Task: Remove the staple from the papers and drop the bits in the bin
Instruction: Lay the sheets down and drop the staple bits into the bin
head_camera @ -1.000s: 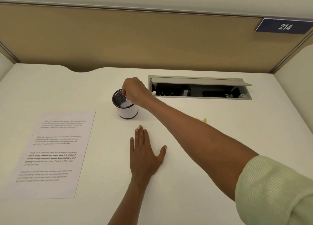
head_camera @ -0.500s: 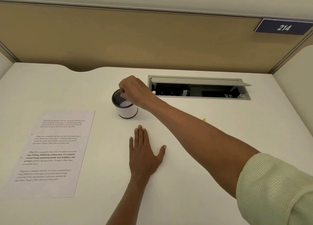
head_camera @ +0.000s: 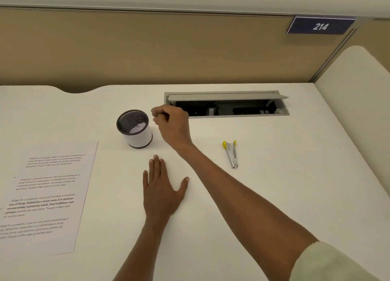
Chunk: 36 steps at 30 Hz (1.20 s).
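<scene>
Flat on the white desk (head_camera: 274,196), the left hand (head_camera: 161,193) lies palm down with fingers straight, while beyond it the right hand (head_camera: 172,125) hangs just right of the bin (head_camera: 138,136), fingers curled; whether it pinches anything cannot be told. Printed papers (head_camera: 48,198) lie near the desk's left edge, well apart from both hands. Pale scraps sit in the bottom of the dark-rimmed bin, which stands upright. A yellow-tipped staple remover (head_camera: 231,154) rests on bare desk to the right. Farther back, a cable tray (head_camera: 226,107) stands with its lid raised, below the panel's number plate (head_camera: 320,26).
</scene>
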Each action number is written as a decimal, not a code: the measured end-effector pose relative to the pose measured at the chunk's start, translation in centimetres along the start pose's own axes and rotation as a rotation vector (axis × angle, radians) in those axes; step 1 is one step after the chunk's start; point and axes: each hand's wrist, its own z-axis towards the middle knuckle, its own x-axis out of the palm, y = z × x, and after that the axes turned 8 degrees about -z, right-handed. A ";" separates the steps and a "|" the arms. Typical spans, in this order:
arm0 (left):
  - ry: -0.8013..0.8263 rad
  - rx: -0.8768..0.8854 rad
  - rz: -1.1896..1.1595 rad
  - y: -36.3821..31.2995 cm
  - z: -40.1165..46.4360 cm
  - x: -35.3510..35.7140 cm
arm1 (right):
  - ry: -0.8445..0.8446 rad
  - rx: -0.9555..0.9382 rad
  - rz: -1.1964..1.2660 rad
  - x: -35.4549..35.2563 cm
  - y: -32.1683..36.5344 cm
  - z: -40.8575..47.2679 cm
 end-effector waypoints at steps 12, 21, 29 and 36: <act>0.018 0.001 0.026 0.2 -0.1 0.3 | -0.549 0.279 -0.282 -17.0 -13.1 -10.6; 0.016 0.003 0.041 0.4 -0.1 0.3 | -0.226 0.605 -1.021 -29.6 -22.4 -17.9; 0.027 -0.002 0.053 0.1 -0.2 0.1 | 0.237 0.402 -1.040 -28.5 -22.6 -16.6; 0.032 -0.009 0.053 0.2 -0.2 0.1 | 0.089 0.558 -0.664 -31.9 -23.4 -12.4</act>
